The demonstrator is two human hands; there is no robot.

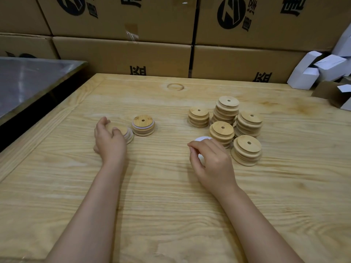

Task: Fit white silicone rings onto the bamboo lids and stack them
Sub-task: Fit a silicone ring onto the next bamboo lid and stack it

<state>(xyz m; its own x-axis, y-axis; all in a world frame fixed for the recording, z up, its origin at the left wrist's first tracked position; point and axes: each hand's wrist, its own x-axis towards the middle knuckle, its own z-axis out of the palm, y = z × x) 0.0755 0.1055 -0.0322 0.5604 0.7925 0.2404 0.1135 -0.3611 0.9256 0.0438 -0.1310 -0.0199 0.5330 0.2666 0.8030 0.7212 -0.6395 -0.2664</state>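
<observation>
The left hand (109, 138) curls round a low pile of fitted lids (129, 136) just left of the ringed stack (143, 126) on the counter (171, 196). Well to that stack's right, the right hand (210, 160) pinches white silicone rings (203, 138) beside the bare bamboo lids (247, 149). It looks like a finished lid is being stacked. Next, one ring must be freed and a bare lid fetched.

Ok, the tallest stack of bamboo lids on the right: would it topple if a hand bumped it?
Probably tippy: the tallest stack is many lids high, with layers visibly offset. The neighbouring stack sits close, so a fall would likely hit it. The lids look like rigid discs, likely sliding rather than bending.
</observation>
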